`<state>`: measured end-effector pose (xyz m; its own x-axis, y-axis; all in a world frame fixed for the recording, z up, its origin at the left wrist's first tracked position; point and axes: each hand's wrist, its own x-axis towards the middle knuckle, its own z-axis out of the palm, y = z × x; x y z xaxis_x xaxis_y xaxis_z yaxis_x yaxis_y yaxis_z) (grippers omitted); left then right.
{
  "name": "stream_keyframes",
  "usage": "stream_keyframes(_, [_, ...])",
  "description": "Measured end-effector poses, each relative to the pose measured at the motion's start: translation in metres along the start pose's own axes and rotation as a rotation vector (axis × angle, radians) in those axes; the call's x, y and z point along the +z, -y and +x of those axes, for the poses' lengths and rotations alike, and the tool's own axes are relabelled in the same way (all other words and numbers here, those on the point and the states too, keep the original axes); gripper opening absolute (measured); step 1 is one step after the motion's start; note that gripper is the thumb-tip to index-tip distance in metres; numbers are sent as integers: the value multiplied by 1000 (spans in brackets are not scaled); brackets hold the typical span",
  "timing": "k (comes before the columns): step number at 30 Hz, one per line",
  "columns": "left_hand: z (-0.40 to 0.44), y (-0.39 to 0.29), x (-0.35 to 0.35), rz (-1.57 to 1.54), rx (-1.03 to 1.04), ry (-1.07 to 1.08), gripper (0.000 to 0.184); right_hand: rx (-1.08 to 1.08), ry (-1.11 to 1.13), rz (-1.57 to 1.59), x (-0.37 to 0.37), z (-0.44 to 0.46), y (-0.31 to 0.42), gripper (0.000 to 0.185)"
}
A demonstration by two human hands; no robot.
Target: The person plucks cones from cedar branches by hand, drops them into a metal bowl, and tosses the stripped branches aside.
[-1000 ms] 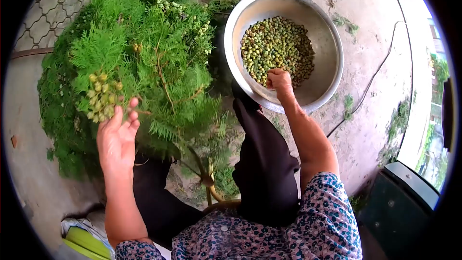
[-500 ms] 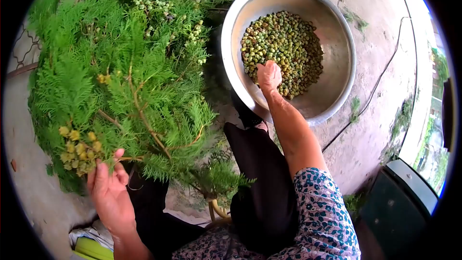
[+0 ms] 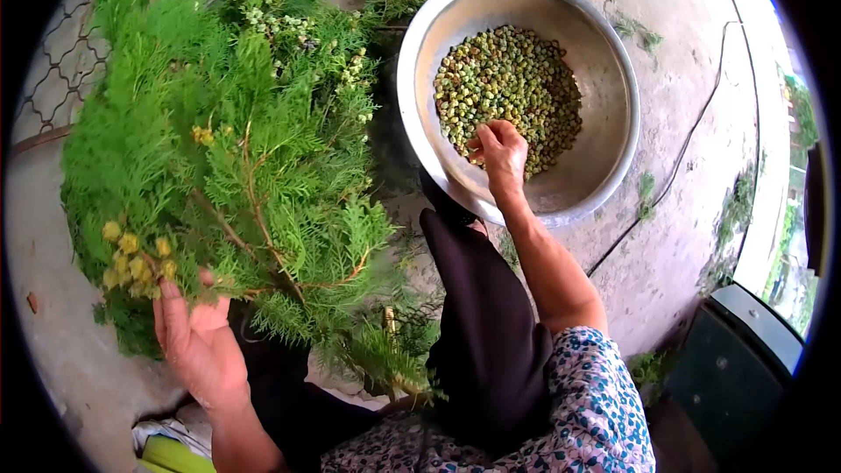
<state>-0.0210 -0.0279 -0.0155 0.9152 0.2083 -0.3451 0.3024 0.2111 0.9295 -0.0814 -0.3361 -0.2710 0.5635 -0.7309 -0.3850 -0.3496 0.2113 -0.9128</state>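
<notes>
At the lower left, my left hand (image 3: 203, 337) has its fingers bent around a leafy conifer branch (image 3: 250, 201), just below a cluster of yellow-green cones (image 3: 136, 261). The branch's feathery green sprays spread upward from the hand and hide part of its stem. Over the near side of a wide metal basin (image 3: 609, 123) is my right hand (image 3: 503, 156), its fingers curled inward. Whether anything is between those fingers is hidden. Many small green and brownish cones (image 3: 499, 74) cover the basin's bottom, below and beyond the right hand.
More cut branches with pale cones (image 3: 263, 4) lie beyond the held one. My dark-trousered knee (image 3: 477, 315) is close to the basin. A cable (image 3: 683, 166) runs along the concrete floor, and a dark green box-like object (image 3: 723, 377) stands at the lower right.
My right hand has turned and shifted slightly right over the basin, fingers still curled. My left hand stays at the cone cluster, and the branch has moved a little.
</notes>
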Motion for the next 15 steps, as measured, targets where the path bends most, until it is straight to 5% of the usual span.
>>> stream_keyframes(2, [1, 0, 1, -33, 29, 9, 28, 26, 133, 245, -3, -25, 20, 14])
stream_keyframes(5, [2, -3, 8, -73, 24, 27, 13, 55, 503, 54, -10, -54, 41, 13])
stream_keyframes(6, [2, -3, 14, -86, 60, 22, 7, 131, 732, -254, -14, -59, 51, 11])
stream_keyframes(7, [4, -1, 10, -96, 89, 118, 4, -340, 923, -549, -15, -60, 53, 9])
stream_keyframes(8, [8, 1, 5, -102, 119, 217, 1, -1098, 967, -559, -15, -46, 28, 17])
stream_keyframes(9, [10, 1, 7, -108, 119, 228, 2, -453, 810, -601, -8, -70, 65, 21])
stream_keyframes(11, [12, 5, 10, -159, 101, 259, 4, -101, 586, -308, 4, -76, 104, 15])
stream_keyframes(15, [10, 2, 9, -232, 41, 299, 5, -468, 418, -200, 26, -120, 210, 12])
